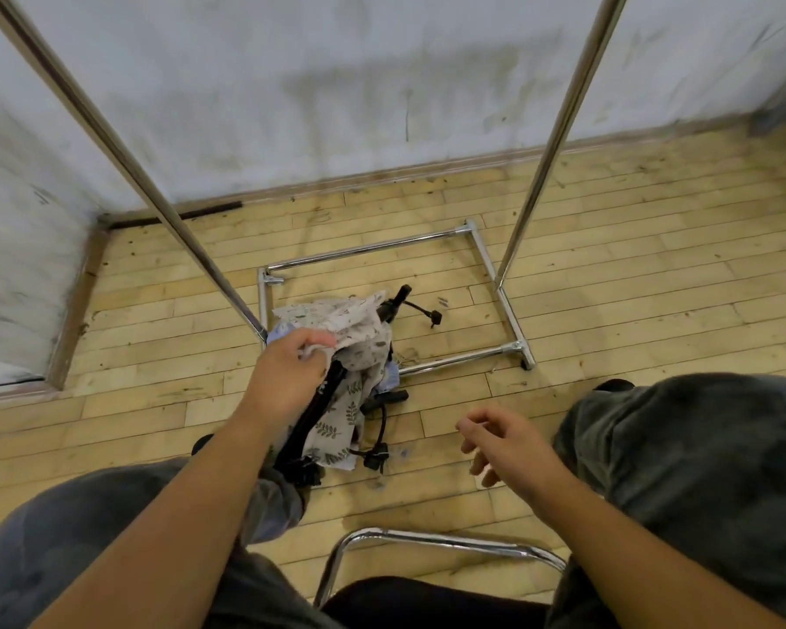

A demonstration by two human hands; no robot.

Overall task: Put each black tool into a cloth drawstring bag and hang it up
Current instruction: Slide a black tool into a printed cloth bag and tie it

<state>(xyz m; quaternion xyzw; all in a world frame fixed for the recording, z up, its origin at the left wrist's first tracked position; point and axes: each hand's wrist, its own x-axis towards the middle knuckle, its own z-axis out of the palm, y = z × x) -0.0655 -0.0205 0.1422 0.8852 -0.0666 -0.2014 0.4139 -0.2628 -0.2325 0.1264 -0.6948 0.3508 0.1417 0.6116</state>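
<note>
Black tools [393,306], three, among cloth bags [350,320]

Rack [558,129]: glossy chrome metal tubing. Floor [631,274]: wood planks, worn, dull sheen, scuffed. Drawstring bags [359,324]: soft matt printed cloth, crumpled. Black tools [312,415]: matt, plastic-looking. Wall [336,84]: matt paint, stained. Chair frame [427,537]: shiny chrome.
</note>
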